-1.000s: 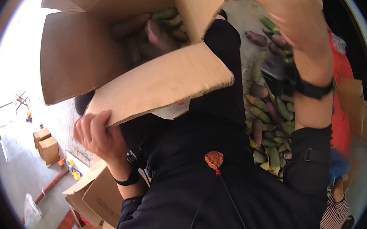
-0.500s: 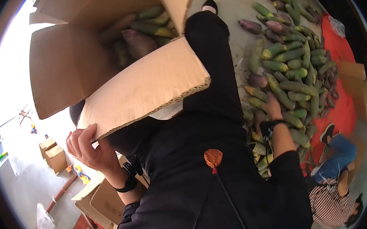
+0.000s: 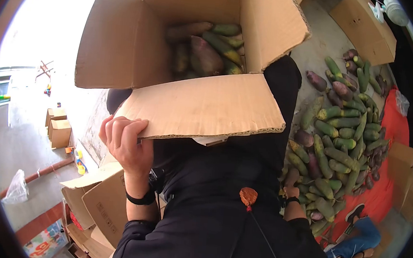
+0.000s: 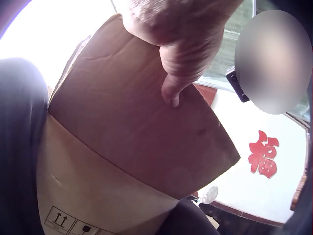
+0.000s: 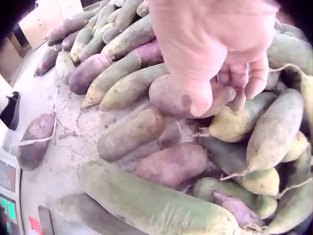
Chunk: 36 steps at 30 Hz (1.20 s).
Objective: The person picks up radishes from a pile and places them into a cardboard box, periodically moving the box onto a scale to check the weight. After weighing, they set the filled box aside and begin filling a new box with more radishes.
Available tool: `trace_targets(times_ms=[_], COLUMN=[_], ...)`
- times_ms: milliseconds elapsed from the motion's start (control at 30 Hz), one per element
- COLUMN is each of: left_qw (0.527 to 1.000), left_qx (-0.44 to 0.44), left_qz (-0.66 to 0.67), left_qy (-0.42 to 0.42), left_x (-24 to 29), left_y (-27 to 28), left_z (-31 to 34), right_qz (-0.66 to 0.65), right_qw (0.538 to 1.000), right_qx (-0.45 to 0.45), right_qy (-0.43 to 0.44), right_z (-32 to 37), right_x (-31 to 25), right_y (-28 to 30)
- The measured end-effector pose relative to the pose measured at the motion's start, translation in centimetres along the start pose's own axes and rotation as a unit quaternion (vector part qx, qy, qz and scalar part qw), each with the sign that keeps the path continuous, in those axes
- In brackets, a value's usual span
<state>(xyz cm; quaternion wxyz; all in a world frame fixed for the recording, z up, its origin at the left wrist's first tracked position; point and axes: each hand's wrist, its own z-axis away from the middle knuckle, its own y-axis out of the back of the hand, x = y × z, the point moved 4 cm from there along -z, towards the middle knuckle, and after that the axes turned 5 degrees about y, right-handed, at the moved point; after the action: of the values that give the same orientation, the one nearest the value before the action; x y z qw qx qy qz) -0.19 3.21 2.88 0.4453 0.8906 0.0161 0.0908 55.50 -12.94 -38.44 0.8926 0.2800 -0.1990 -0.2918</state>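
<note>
My left hand point(image 3: 126, 140) grips the near flap point(image 3: 203, 107) of an open cardboard box point(image 3: 108, 40), with its thumb flat on the flap in the left wrist view. Inside the box lie several green radishes and a large purple radish point(image 3: 206, 57). Low at my right side, my right hand point(image 3: 290, 192) is at the near edge of a heap of green and purple radishes point(image 3: 337, 169). In the right wrist view its thumb and curled fingers hold a dusty purple radish point(image 5: 165, 94) among the others. A long green radish point(image 5: 156, 198) lies in front.
A red sheet point(image 3: 399, 118) lies beyond the heap, where another person point(image 3: 364, 236) sits. More cardboard boxes stand behind left point(image 3: 100, 212) and far right point(image 3: 364, 30). A device with green digits point(image 5: 9, 208) is at the floor's edge.
My right hand came down from the box's right flap to the heap, then moved back toward my body and now holds a purple radish. The left hand keeps its hold on the flap.
</note>
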Motion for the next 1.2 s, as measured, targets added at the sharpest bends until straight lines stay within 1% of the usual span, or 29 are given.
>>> trace_targets(times_ms=[33, 67, 100, 167, 200, 233, 267, 300, 333, 367, 433, 500, 567, 600, 667, 700, 767, 833, 867, 900, 967, 1000, 1067, 1133, 1200], left_qw=[1.0, 1.0, 1.0, 1.0, 1.0, 1.0, 1.0, 1.0, 1.0, 1.0, 1.0, 1.0, 1.0, 1.0, 1.0, 1.0, 1.0, 1.0, 1.0, 1.0, 1.0, 1.0, 1.0, 1.0, 0.999], left_qx=[0.005, 0.004, 0.003, 0.006, 0.002, -0.001, -0.002, 0.001, 0.002, 0.004, 0.004, 0.004, 0.002, 0.002, 0.003, 0.004, 0.003, 0.002, 0.003, 0.002, 0.002, 0.001, 0.005, 0.006, 0.021], left_qz=[-0.004, 0.001, 0.006, 0.006, 0.009, 0.012, 0.012, 0.008, 0.009, 0.01, 0.012, 0.016, 0.018, 0.017, 0.02, 0.023, 0.025, 0.024, 0.024, 0.025, 0.024, 0.023, 0.023, 0.023, 0.026], left_qy=[0.003, -0.002, -0.006, 0.001, -0.002, -0.006, -0.003, 0.0, 0.0, 0.0, 0.006, 0.006, 0.008, 0.008, 0.007, 0.005, 0.007, 0.011, 0.012, 0.013, 0.013, 0.012, 0.014, 0.016, 0.013], left_x=[0.1, 0.2, 0.3, 0.0, 0.0, 0.0, -0.1, -0.3, -0.3, -0.2, -0.3, -0.2, -0.2, -0.3, -0.2, -0.2, -0.2, -0.3, -0.3, -0.3, -0.3, -0.3, -0.3, -0.4, -0.3], left_y=[0.1, 0.2, 0.3, 0.3, 0.3, 0.3, 0.3, 0.4, 0.3, 0.3, 0.4, 0.4, 0.4, 0.4, 0.5, 0.5, 0.5, 0.6, 0.5, 0.5, 0.5, 0.5, 0.5, 0.4, 0.4], left_z=[-0.1, -0.2, -0.3, -0.1, -0.1, -0.1, 0.0, 0.1, 0.2, 0.3, 0.2, 0.1, 0.1, 0.0, -0.1, -0.1, -0.1, 0.0, 0.0, 0.1, 0.1, 0.1, 0.2, 0.2, 0.3], right_qz=[-0.138, -0.272, -0.269, -0.315, -0.424, -0.421, -0.514, -0.601, -0.629, -0.627, -0.634, -0.646, -0.682, -0.682, -0.668, -0.667, -0.642, -0.622, -0.625, -0.624, -0.566, -0.566, -0.501, -0.461, -0.454], right_qw=[0.99, 0.961, 0.962, 0.944, 0.898, 0.9, 0.845, 0.78, 0.752, 0.754, 0.732, 0.724, 0.696, 0.695, 0.705, 0.691, 0.676, 0.665, 0.661, 0.661, 0.624, 0.624, 0.608, 0.591, 0.585], right_qx=[-0.022, -0.044, -0.042, -0.096, -0.112, -0.111, -0.138, -0.166, -0.193, -0.193, -0.25, -0.239, -0.227, -0.226, -0.184, -0.18, -0.164, -0.129, -0.08, -0.079, -0.092, -0.091, -0.127, -0.138, -0.179], right_qy=[-0.019, -0.037, -0.031, -0.031, -0.04, -0.034, -0.044, -0.054, -0.038, -0.035, -0.021, -0.026, -0.011, -0.01, 0.15, 0.215, 0.322, 0.392, 0.407, 0.408, 0.531, 0.531, 0.603, 0.648, 0.648], right_z=[0.7, 1.3, 1.3, 1.2, -2.2, -1.4, -0.3, 0.9, 1.8, 2.4, 3.3, 3.8, 5.0, 6.0, 8.2, 9.2, 12.7, 16.2, 19.2, 20.3, 22.6, 23.4, 25.8, 29.5, 33.6], right_x=[-0.3, -0.7, -1.0, -1.6, 0.5, 0.0, -0.4, -0.7, -0.9, -0.9, -0.3, 0.2, -0.8, -1.6, -4.2, -5.4, -8.7, -11.7, -13.8, -14.9, -17.2, -18.2, -20.8, -24.5, -29.2], right_y=[0.4, 0.9, 1.9, 3.3, 1.1, 1.9, 2.3, 2.6, 3.0, 3.6, 4.2, 5.1, 7.3, 8.8, 13.5, 15.7, 20.7, 25.1, 27.2, 28.8, 31.6, 32.8, 35.1, 36.8, 38.3])
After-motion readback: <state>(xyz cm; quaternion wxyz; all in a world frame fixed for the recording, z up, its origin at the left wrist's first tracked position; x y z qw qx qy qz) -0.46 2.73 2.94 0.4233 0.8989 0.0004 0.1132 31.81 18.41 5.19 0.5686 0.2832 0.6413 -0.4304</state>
